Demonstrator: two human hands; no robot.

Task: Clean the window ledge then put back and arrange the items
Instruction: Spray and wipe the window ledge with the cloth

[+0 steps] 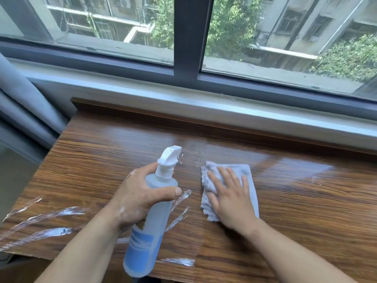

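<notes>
Wrapping the translucent plastic spray bottle point(142, 252) with a blue label, the left hand point(138, 197) shows only its thumb in front; its fingers are hidden behind, the label print blurred. The bottle's long axis runs from the near edge of the wood-grain worktop point(295, 201) toward the window point(189, 48), white nozzle point(170, 155) farthest. The right hand point(230, 199) presses flat on a pale folded cloth point(247, 176), covering its middle.
</notes>
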